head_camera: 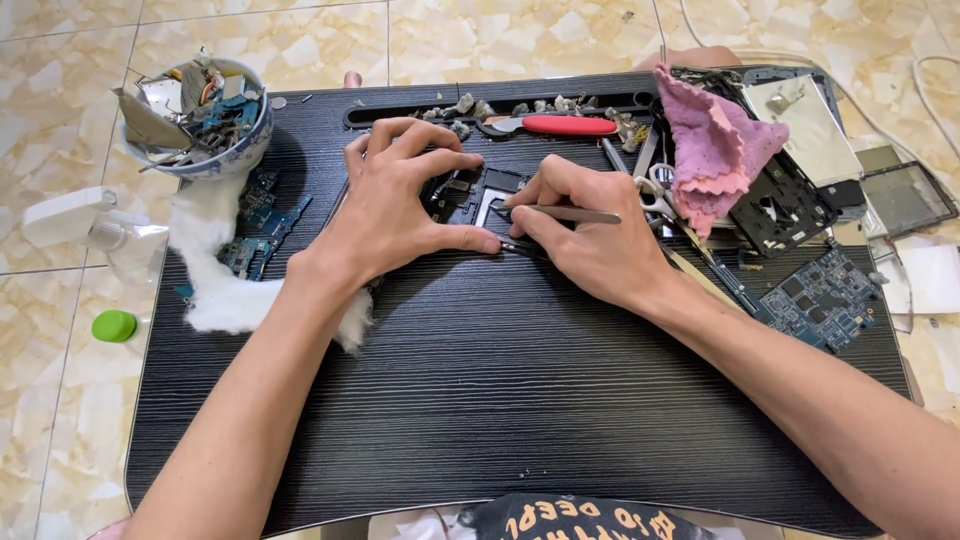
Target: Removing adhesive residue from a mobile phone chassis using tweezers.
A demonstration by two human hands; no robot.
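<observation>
Left hand (400, 205) pinned the opened phone chassis (478, 195) at the black lap desk's (500, 400) twelve o'clock, fingers spread; right hand (585, 235) pinched metal tweezers (570, 213). The chassis appeared light, rigid, fragile: best gripped by its edges.

**Bright, soft light and a sharp picture**

The light is bright and even, like daylight. It seems to come from above and a bit to the right. Shadows are soft. The bowl (205, 120) throws a faint dark patch on the black tray (500, 400) beside it. The left hand (395, 215) has a small shadow under its palm. The pale floor tiles (300, 40) shine a little. The silver sheet (810, 125) glints. Most things look clear. The tray edges bend slightly near the picture corners.
</observation>
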